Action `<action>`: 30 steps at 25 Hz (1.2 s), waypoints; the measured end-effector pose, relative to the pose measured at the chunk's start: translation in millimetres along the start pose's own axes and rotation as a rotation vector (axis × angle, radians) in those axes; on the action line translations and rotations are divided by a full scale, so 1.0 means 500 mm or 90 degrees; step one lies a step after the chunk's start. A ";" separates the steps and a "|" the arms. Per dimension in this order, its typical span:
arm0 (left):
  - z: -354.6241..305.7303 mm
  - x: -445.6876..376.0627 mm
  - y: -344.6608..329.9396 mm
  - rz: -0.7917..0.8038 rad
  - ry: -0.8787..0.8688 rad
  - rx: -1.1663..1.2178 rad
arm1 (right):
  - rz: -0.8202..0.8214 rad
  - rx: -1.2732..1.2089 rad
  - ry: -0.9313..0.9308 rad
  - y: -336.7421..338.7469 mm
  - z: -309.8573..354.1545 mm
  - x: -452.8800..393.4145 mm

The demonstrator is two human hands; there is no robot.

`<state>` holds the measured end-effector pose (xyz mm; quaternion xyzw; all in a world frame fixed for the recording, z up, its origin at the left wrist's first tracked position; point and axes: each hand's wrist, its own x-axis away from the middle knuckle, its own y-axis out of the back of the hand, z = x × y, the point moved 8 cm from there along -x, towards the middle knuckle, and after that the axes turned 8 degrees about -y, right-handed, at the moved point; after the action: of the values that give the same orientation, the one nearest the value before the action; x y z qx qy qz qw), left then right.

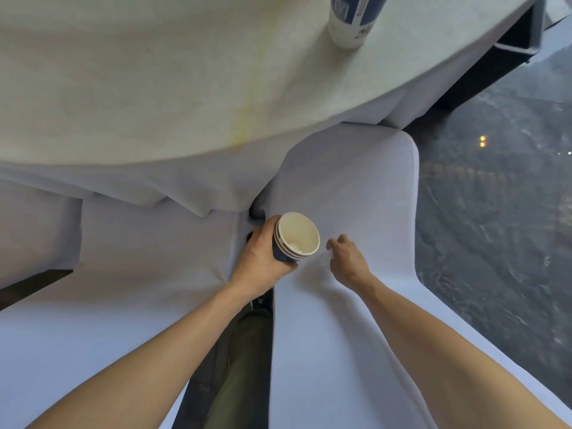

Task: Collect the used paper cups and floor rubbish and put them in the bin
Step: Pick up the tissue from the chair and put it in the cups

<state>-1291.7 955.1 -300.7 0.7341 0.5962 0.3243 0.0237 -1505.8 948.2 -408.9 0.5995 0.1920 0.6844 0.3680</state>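
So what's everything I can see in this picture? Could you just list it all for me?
stack of paper cups: one stack, about three nested, white inside and dark blue outside, held in the left hand above the chair covers
paper cup: one, white and dark blue, standing on the table, top right, partly cut off
table: one, round, white cloth with a yellowish streak, upper half
chair covers: at least two, pale white, pushed up to the table
floor: dark, glossy, right side
trouser leg: one, dark olive, between the chairs
left hand: gripping the cup stack
right hand: fingers curled, nothing visible in it, beside the stack
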 end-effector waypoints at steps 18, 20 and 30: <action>-0.480 0.111 0.191 -0.083 -0.117 -0.023 | -0.314 -0.307 0.213 0.711 0.253 0.406; -0.498 0.122 0.197 -0.109 -0.127 -0.012 | -0.319 -0.250 0.221 0.717 0.259 0.412; -0.517 0.207 0.192 -0.161 -0.158 -0.040 | -0.097 -0.137 0.322 0.696 0.277 0.513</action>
<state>-1331.3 928.5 -10.0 0.6866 0.6656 0.2444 0.1606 -1470.4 883.9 39.0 0.3513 0.2485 0.7987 0.4205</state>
